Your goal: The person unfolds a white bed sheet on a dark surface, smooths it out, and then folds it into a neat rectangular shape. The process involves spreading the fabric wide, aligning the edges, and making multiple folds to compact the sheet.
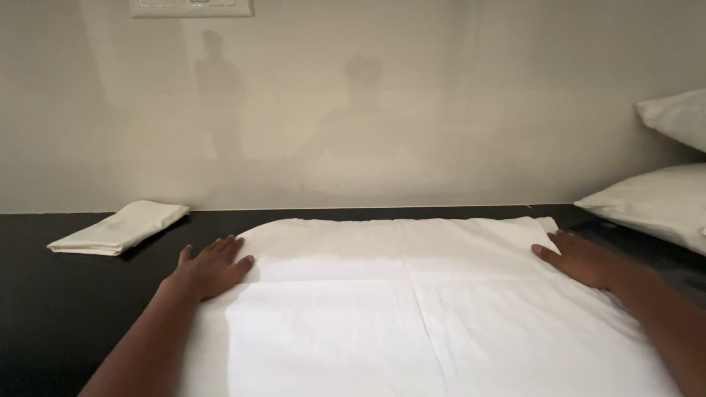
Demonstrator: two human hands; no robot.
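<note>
A large white cloth (pixel 412 309) lies spread flat on a black surface (pixel 66 309), its far edge folded over near the wall. My left hand (pixel 212 266) rests palm down on the cloth's left edge with the fingers spread. At the far right corner of the cloth, my right hand (pixel 581 259) lies flat, fingers pointing left. Neither hand grips anything.
A small folded white cloth (pixel 119 227) lies at the back left of the black surface. Two white pillows (pixel 654 202) (pixel 680 116) are stacked at the right. A pale glossy wall (pixel 353 110) rises directly behind, showing faint reflections of two people.
</note>
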